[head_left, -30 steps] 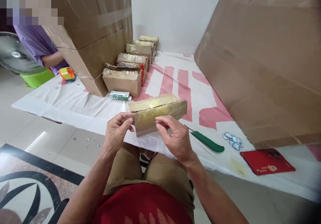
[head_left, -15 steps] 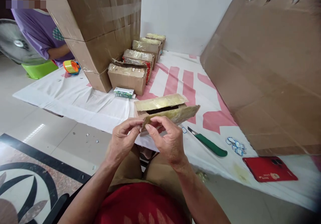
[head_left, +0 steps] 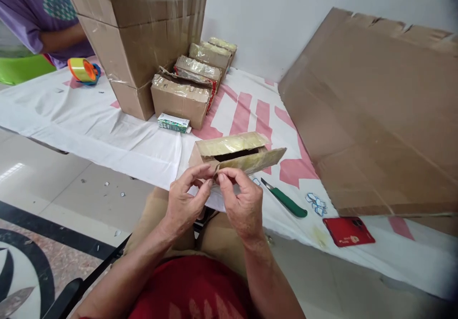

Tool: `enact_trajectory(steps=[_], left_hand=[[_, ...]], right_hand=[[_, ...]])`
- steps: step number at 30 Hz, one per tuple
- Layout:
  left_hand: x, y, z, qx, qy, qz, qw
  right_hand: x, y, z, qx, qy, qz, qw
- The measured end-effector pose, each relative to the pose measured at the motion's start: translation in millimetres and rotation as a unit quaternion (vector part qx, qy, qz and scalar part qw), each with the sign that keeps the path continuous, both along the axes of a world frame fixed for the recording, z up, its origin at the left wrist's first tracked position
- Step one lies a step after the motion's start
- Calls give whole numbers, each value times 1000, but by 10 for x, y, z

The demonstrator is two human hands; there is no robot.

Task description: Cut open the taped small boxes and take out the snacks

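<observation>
A small cardboard box (head_left: 236,143) with clear tape over its top lies at the near edge of the table, its two long flaps parted over a dark slot. My left hand (head_left: 189,196) is pinched at the left end of the near flap. Right beside it, my right hand (head_left: 241,197) grips the same end between thumb and fingers; the fingertips nearly meet. Any small piece between them is hidden. A green-handled utility knife (head_left: 289,201) lies to the right of my right hand.
Taped cardboard boxes (head_left: 181,95) stand in a row behind, beside a tall carton stack (head_left: 136,56). A small green-white carton (head_left: 173,123), a tape dispenser (head_left: 84,71), blue-edged labels (head_left: 316,204) and a red phone (head_left: 348,231) lie on the table. A large cardboard sheet (head_left: 375,118) leans right. Another person's arm (head_left: 64,37) shows left.
The view has shifted. Both hands remain at the flap's left end, now drawn closer together, and the box's left side shows more. The knife and phone appear further left.
</observation>
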State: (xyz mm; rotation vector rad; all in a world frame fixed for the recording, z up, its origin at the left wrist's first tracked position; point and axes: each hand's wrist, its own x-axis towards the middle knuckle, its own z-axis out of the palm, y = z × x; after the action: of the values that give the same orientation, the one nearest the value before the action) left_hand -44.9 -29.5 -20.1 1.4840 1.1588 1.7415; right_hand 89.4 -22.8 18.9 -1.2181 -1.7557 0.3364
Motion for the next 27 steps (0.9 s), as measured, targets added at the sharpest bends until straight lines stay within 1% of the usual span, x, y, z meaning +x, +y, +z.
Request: enact_trajectory(steps=[4,7,9,11,12,13,14,15,17,18,20,23,27], left_hand=[[-24,77,73,-78,-33,-41,996],[-41,172,90,-97,-43,-37,994],[-76,232,96,-106,-47,-32,993],[-141,282,114,-116,-53,-29,991],[-184,305,126,-118,-56,-27,991],[-230,330,139,-120,-58,-23,991],[-277,357,151,-120,-58,-18,991],[-321,390,161,-121,-57,-17,991],[-389,471,175,-124,-49,-18,991],[-411,518,182,-124,-42,-18,991],[-427,616,198,-119,-24,-12,993],[-396,764,223,-107,-3,0,994],[-303,951,207,-90,12,30,995]], right_hand=[[-55,23,-28,-2,21,3,1000],[-12,28,-45,20,39,7,999],[135,64,-40,67,36,-24,997],[392,139,-15,121,19,-79,989],[551,185,2,135,11,-108,985],[719,231,20,132,6,-129,983],[886,273,35,110,8,-136,985],[1041,307,43,70,18,-128,989],[1279,343,31,-42,48,-71,995],[1353,344,12,-94,61,-33,993],[1415,311,-44,-158,81,27,984],[1381,200,-112,-177,122,74,974],[1321,49,-115,-210,181,115,954]])
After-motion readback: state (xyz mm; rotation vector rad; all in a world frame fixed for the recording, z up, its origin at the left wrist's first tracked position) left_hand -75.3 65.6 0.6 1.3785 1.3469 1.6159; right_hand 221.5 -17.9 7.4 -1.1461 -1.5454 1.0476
